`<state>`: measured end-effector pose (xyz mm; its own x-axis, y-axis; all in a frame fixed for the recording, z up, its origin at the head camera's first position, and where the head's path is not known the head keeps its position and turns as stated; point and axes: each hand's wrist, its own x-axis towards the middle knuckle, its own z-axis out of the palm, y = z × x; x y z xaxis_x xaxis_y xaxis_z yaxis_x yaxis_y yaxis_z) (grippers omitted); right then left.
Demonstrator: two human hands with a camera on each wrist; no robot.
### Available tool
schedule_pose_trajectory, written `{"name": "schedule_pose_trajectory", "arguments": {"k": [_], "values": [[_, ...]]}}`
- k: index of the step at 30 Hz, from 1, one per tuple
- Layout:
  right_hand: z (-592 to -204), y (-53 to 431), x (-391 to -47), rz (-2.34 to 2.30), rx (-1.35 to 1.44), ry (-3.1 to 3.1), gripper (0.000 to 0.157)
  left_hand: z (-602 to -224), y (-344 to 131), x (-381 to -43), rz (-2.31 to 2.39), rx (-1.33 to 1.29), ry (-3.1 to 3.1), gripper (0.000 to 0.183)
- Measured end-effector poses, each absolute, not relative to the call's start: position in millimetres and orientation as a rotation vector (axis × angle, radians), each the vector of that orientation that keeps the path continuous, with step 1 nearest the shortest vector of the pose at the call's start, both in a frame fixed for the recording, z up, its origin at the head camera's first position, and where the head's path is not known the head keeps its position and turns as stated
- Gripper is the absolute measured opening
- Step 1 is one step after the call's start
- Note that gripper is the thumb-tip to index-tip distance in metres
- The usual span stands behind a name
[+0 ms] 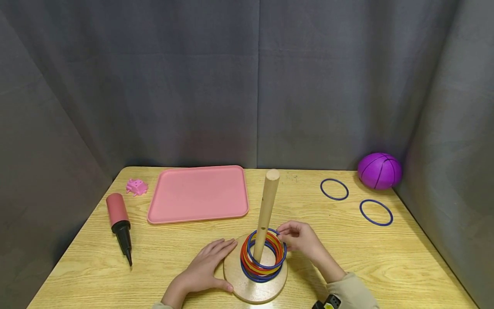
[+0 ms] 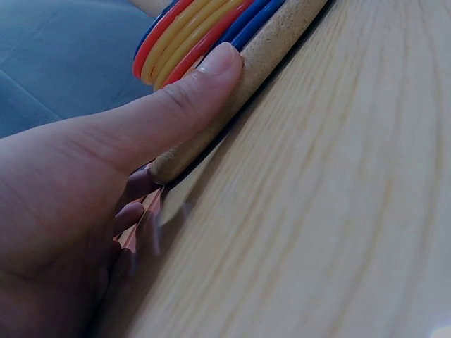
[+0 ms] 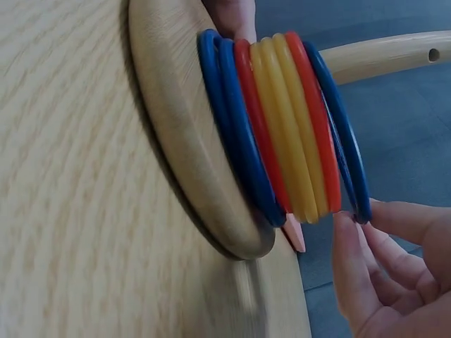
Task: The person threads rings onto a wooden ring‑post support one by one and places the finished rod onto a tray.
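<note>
Blue ring (image 3: 350, 144) circles the post (image 1: 266, 208), well in from the back edge of the counter (image 1: 335, 236); right hand (image 1: 301, 243) pinches its rim, left hand (image 1: 202, 270) lies spread against the base (image 1: 248, 289). Steady base, level ring works best!

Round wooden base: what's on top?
A wooden peg encircled by stacked blue, red and yellow rings; the left hand touches the edge. The base under the rings is hidden.

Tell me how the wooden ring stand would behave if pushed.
Pushed low, the wooden ring stand would probably slide rather than tip, given its broad, flat disc base. Pushed near the top, its tall post could lever it over. The stacked rings encircle the post, so they would likely travel along.
</note>
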<state>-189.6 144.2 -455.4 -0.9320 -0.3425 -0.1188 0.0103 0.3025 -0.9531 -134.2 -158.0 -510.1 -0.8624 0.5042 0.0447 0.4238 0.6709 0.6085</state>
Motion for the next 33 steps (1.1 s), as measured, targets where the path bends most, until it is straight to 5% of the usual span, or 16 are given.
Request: {"name": "schedule_pose_trajectory", "arguments": {"k": [21,33], "values": [[-461,150,-192,-1.634,-0.348,2.307,0.031,-511,-158,-135,0.966,0.780,2.750,0.109],[-445,207,-219,-1.707,-0.217,2.412,0.038,-509,-157,-134,0.969,0.770,2.741,0.109]]}}
